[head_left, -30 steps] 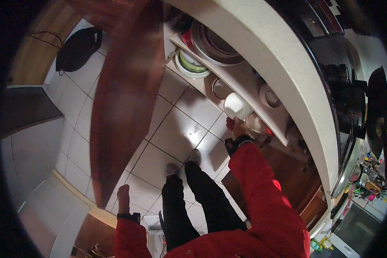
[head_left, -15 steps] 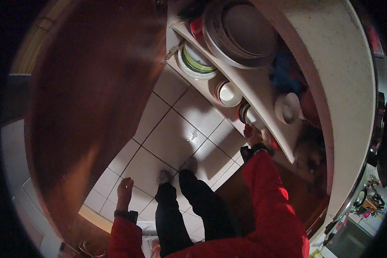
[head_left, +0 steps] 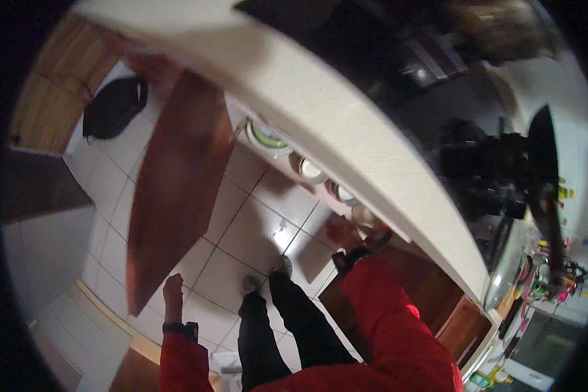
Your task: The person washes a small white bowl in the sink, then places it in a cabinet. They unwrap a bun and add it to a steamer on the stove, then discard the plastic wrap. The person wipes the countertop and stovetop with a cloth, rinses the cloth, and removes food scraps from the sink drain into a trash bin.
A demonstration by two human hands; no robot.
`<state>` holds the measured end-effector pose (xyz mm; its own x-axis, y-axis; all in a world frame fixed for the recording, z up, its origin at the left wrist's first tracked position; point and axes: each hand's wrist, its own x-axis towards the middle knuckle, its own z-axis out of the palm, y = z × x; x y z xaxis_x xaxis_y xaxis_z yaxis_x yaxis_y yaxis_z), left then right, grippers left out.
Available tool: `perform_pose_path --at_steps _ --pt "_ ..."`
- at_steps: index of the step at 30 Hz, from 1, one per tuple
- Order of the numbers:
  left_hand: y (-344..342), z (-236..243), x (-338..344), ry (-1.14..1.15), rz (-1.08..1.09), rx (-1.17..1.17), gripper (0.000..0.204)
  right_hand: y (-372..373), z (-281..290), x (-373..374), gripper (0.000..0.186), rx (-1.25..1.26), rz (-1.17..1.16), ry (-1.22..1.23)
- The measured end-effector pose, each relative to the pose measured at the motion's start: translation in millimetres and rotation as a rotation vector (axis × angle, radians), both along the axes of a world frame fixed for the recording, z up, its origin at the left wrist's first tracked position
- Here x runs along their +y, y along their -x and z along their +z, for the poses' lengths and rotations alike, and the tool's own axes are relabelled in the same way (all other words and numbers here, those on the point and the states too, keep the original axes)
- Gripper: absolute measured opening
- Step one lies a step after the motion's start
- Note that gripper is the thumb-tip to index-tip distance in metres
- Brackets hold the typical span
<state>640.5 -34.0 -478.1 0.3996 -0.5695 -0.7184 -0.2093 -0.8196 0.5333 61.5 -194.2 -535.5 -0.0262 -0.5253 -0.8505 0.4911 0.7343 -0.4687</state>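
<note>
My left hand, in a red sleeve with a dark wrist device, hangs low beside the open wooden cabinet door, fingers curled with nothing visible in them. My right hand reaches beneath the pale counter edge to the lower shelf; it is smeared by motion, so its fingers and any hold cannot be made out. Just above it stand a small stack of bowls and another white bowl. Farther along the shelf lies a stack of white and green plates, partly hidden by the counter.
Black cookware sits on the counter at the right, with clustered utensils below it in view. A dark bag lies beyond the door. My legs stand on white floor tiles. A second wooden cabinet panel is beside my right arm.
The view has swung, so the counter now covers much of the shelf interior. My right hand has shifted down and left from the bowls. My left hand stays low.
</note>
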Motion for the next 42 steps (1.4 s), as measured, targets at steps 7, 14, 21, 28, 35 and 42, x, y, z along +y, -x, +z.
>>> perform_pose_path --at_steps 7,14,21,28,35,42 --pt "-45 143 -95 0.254 -0.340 -0.287 0.037 -49 267 31 0.041 -0.089 0.521 0.242" --pt "9 260 -127 0.325 -0.096 0.209 0.046 41 429 189 0.034 1.112 0.379 0.456" --pt "64 255 -128 0.292 -0.360 0.254 0.045 44 367 313 0.061 0.719 0.190 -0.103" --pt "167 288 -125 0.057 -0.488 0.500 0.050 -24 364 267 0.078 0.106 0.010 0.179" --pt "192 245 -164 0.613 -1.171 0.172 0.029 102 363 295 0.071 0.804 0.229 0.160" --pt "165 273 -220 0.373 -0.548 0.362 0.016 299 425 413 0.041 1.295 0.910 -1.058"
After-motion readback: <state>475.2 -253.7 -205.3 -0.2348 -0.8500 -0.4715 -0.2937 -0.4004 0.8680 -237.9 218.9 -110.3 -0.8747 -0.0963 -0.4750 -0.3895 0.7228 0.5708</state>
